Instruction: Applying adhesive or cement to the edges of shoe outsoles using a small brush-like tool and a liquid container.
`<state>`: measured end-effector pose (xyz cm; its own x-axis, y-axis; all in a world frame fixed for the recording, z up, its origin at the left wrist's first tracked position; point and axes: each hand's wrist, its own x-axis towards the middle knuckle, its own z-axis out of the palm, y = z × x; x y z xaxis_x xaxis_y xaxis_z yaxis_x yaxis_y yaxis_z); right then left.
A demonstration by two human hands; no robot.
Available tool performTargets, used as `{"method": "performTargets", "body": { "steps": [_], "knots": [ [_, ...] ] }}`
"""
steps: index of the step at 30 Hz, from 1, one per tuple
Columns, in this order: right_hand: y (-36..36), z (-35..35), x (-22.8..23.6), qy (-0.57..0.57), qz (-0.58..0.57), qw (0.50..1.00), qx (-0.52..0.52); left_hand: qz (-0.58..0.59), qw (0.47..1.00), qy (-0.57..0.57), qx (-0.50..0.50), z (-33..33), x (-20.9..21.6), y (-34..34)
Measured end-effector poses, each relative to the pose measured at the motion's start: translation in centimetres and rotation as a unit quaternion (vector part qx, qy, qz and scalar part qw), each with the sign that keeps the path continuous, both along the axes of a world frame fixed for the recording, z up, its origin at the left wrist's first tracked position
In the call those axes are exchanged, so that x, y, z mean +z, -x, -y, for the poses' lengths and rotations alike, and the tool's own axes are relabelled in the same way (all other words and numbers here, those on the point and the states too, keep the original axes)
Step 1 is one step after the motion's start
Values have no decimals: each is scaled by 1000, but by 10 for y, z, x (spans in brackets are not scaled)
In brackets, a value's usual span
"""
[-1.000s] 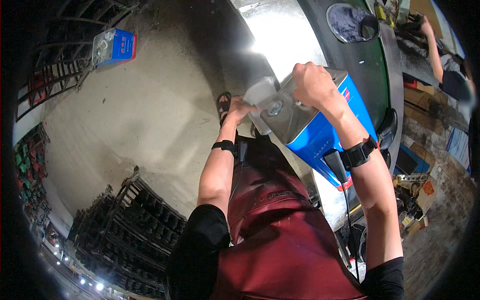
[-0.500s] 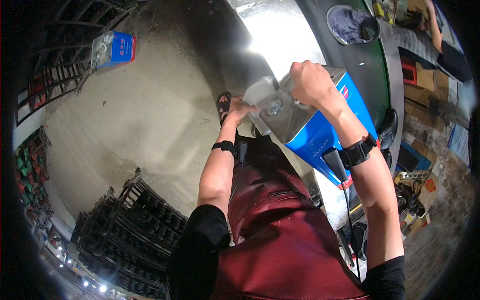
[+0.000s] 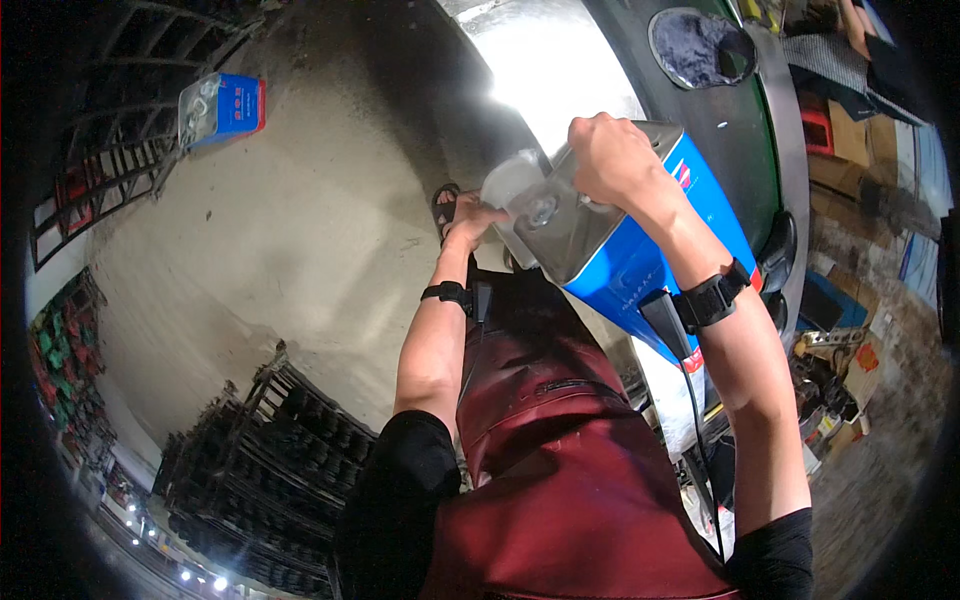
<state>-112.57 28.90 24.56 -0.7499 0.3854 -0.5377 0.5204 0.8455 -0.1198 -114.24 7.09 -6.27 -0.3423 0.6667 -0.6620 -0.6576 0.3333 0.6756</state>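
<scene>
A large rectangular blue metal can point(image 3: 625, 280) leans over to the left in front of me, its grey top tilted toward the floor. My right hand point(image 3: 622, 165) is closed around the handle on that top. At the can's lower left corner is a round, pale spout point(image 3: 541, 208). Right under it, my left hand point(image 3: 470, 218) holds a translucent plastic container point(image 3: 512, 182) by its side, fingers closed on it. The container overlaps the can's edge. Whether liquid runs between them I cannot tell.
A green-and-black work surface point(image 3: 690, 130) with a round fuzzy-lined piece point(image 3: 700, 48) lies at right. Another blue can point(image 3: 238, 105) stands on the floor point(image 3: 280, 230) at far left. Racks of dark parts point(image 3: 280, 450) stand at lower left. A co-worker's arm point(image 3: 855, 25) shows at upper right.
The can and my right hand have shifted slightly left and up in view. The container stays at the spout, and both hands keep their hold.
</scene>
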Motion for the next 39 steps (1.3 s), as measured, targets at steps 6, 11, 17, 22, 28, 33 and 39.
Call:
{"method": "performTargets", "body": {
  "steps": [6,11,17,22,28,33,39],
  "knots": [
    [-1,0,-2,2,5,1000,-4,-20,999,43,-14,-2,9,2],
    [-1,0,-3,-6,10,1000,0,-2,999,33,-14,-2,7,2],
    [0,-1,-4,-6,21,1000,4,8,1000,14,-4,1,-2,0],
    [3,0,1,-8,39,999,11,-3,1000,1,8,3,-1,-2],
    [2,0,-2,-7,47,999,3,-22,1000,11,7,3,7,-1],
    [0,0,-3,-4,27,1000,14,-51,999,16,7,5,9,-2],
    [-8,1,-6,-9,-24,999,20,-50,998,-5,34,4,11,-5]
  ]
}}
